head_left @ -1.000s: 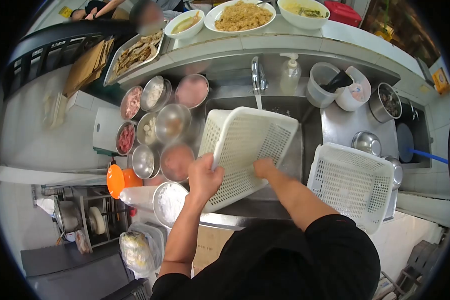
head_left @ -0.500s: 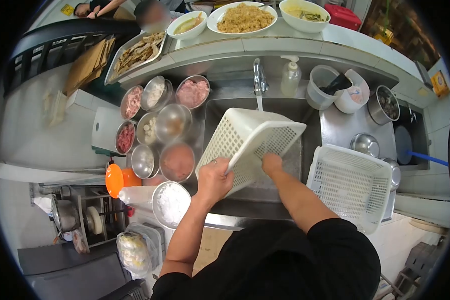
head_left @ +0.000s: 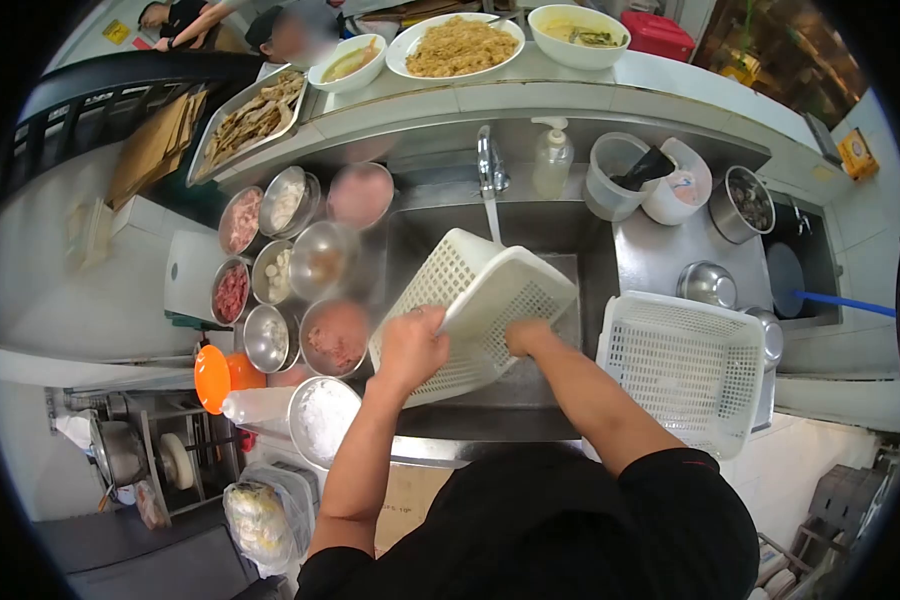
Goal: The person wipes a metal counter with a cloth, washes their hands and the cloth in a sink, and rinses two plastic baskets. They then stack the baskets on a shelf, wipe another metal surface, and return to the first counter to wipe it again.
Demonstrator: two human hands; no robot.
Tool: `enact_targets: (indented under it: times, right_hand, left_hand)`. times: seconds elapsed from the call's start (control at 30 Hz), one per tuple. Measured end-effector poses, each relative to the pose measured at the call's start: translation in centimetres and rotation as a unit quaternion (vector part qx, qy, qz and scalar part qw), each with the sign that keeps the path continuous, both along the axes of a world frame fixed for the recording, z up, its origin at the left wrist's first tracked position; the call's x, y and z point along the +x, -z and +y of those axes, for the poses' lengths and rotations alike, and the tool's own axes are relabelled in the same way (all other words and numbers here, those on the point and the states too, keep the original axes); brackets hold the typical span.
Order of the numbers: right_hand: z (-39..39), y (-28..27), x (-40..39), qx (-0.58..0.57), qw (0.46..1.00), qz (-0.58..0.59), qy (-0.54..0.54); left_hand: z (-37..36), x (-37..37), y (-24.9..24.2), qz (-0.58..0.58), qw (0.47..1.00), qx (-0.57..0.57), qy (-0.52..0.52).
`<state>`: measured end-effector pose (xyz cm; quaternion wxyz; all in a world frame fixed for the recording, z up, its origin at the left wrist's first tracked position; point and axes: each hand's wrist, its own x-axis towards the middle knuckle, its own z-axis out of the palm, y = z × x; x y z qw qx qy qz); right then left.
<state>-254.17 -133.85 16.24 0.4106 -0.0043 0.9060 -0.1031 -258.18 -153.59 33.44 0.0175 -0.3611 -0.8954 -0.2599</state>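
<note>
A white perforated plastic basket [head_left: 435,278] is tilted on its side over the steel sink [head_left: 595,240], its opening turned toward the lower right. My left hand [head_left: 413,348] is closed around its near rim. Inside the opening, my right hand [head_left: 530,337] presses against the inner wall with fingers curled; whatever it may hold is hidden. Water runs from the tap [head_left: 488,165] just behind the basket's raised side. A second white basket [head_left: 682,365] rests upright on the counter to the right of the sink.
Metal bowls of meat and other food, one being a bowl of minced meat [head_left: 335,338], crowd the left side. A soap pump bottle [head_left: 552,160], plastic tubs [head_left: 615,180] and a steel pot [head_left: 743,205] stand behind. Filled dishes line the ledge, including a rice plate [head_left: 460,48]. People are beyond.
The view has shifted, so the surroundings sit further left. My right hand has moved slightly along the basket's inner wall, while my left keeps its hold on the rim.
</note>
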Motion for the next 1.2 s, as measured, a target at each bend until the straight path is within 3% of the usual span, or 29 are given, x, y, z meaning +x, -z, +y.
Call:
enact_targets:
  times: [0.1, 0.23, 0.3, 0.37, 0.43, 0.53, 0.63, 0.77, 0.83, 0.93, 1.0, 1.1, 1.17, 1.2]
  right_hand:
    - [3.4, -5.4, -0.6, -0.029, 0.998, 0.052, -0.013]
    - [10.8, -16.6, 1.5, -0.057, 0.983, 0.144, 0.094]
    - [16.2, -18.5, 1.6, -0.096, 0.944, 0.271, 0.161]
    - [19.2, -21.9, 0.6, -0.080, 0.868, 0.404, 0.276]
    - [23.0, -21.7, -2.6, -0.060, 0.806, 0.492, 0.325]
    - [26.8, -18.1, -7.1, 0.012, 0.796, 0.526, 0.298]
    - [21.3, -20.3, -7.4, 0.045, 0.774, 0.582, 0.246]
    - [15.2, -20.2, -9.3, -0.237, 0.886, 0.356, 0.176]
    - [12.6, -18.4, -10.3, -0.410, 0.865, 0.228, 0.179]
    - [10.3, -17.5, -12.6, -0.451, 0.856, 0.149, 0.204]
    - [9.4, -16.8, -14.4, -0.457, 0.852, 0.095, 0.237]
    - [10.0, -10.1, -19.2, -0.422, 0.861, 0.195, 0.208]
    - [10.4, -4.8, -22.7, -0.532, 0.788, 0.123, 0.285]
    - [10.6, -1.7, -23.7, -0.500, 0.824, 0.168, 0.205]
  left_hand:
    - [1.8, -2.6, -0.3, -0.001, 0.999, -0.017, 0.033]
    - [5.1, -6.0, -1.0, 0.019, 0.995, -0.042, 0.089]
    - [7.3, -7.0, -1.5, 0.053, 0.984, -0.108, 0.132]
    - [9.5, -8.0, -1.6, 0.068, 0.981, -0.106, 0.149]
    - [11.3, -8.4, -1.2, 0.081, 0.977, -0.105, 0.165]
    - [12.9, -8.6, -0.4, 0.103, 0.976, -0.079, 0.173]
    - [12.5, -8.3, -0.1, 0.120, 0.976, -0.053, 0.172]
    - [9.4, -6.6, -0.3, 0.052, 0.986, -0.075, 0.142]
    - [7.8, -5.1, -0.5, 0.030, 0.989, -0.083, 0.119]
    - [5.3, -2.4, -0.4, 0.023, 0.997, -0.050, 0.047]
    - [4.3, -0.4, -0.4, -0.004, 0.997, -0.045, -0.055]
    - [3.1, 1.6, -0.2, -0.001, 0.992, -0.029, -0.121]
    - [2.6, 2.5, -0.2, -0.003, 0.989, -0.026, -0.149]
    - [2.3, 2.9, -0.1, -0.014, 0.987, -0.024, -0.161]
